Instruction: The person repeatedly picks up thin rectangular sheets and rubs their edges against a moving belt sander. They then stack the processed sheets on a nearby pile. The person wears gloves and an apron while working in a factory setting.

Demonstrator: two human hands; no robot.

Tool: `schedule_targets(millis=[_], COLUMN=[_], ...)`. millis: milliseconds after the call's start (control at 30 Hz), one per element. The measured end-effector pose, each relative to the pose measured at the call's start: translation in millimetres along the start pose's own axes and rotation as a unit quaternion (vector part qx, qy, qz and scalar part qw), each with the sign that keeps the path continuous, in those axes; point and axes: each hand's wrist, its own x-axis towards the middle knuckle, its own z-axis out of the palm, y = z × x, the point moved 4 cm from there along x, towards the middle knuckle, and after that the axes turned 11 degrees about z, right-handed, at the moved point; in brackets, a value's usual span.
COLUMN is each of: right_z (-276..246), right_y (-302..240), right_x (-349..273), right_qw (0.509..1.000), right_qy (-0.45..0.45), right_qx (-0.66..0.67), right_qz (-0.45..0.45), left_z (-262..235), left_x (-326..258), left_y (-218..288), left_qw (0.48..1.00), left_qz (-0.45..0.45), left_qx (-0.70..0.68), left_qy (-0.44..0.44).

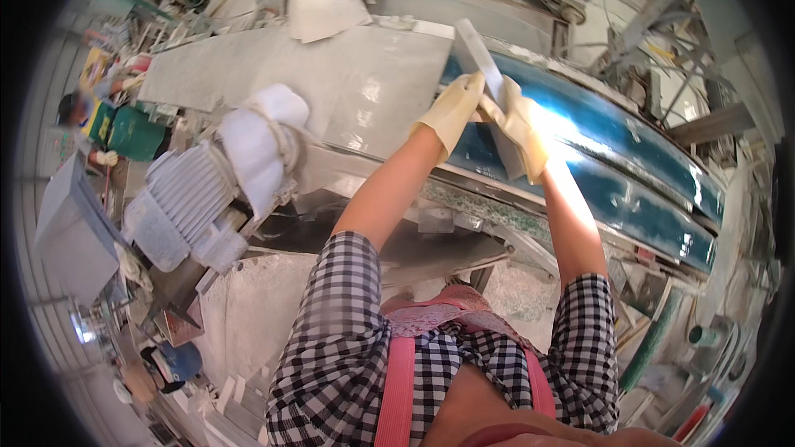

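Note:
Pale yellow rubber gloves cover both of my hands. Between them I hold a long, flat, grey-white strip (476,51), perhaps tile or stone, tilted over a blue conveyor belt (609,112). My left hand (458,109) is closed at the strip's left edge, its fingertips partly hidden. On the other side, my right hand (520,126) grips the strip's right edge, fingers bent around it. The strip's far end sticks out beyond the gloves; its lower end shows below them, close to the belt. Bright light falls on my right wrist and the belt beside it.
Left of the belt lies a smooth grey metal surface (373,87). A dusty ribbed motor (186,203) stands nearer on the left. A co-worker in green (137,131) is at the far left. Beams and machine parts (712,124) stand at right.

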Motion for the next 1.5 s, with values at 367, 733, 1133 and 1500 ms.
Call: schedule_targets(millis=[367,733,1133,1500], right_z=[31.0,12.3,15.4,18.5], right_y=[31.0,18.5,98.9,66.7], right_x=[26.1,8.6,90.5,94.3], right_qw=[0.988,0.992,0.986,0.981], right_qy=[0.081,0.066,0.050,0.043], right_qx=[-0.125,-0.106,-0.129,-0.171], right_qz=[0.046,0.032,-0.091,-0.086], left_z=[-57.1,-61.4,54.0,-28.6], left_x=[40.8,69.1,33.3,-33.9], left_y=[-59.5,-53.0,-40.9,-62.5], left_qw=[0.818,0.889,0.783,0.968], left_qz=[-0.078,0.025,0.019,0.085], left_qx=[0.566,0.455,-0.610,0.178], left_qy=[0.066,0.039,0.117,0.153])
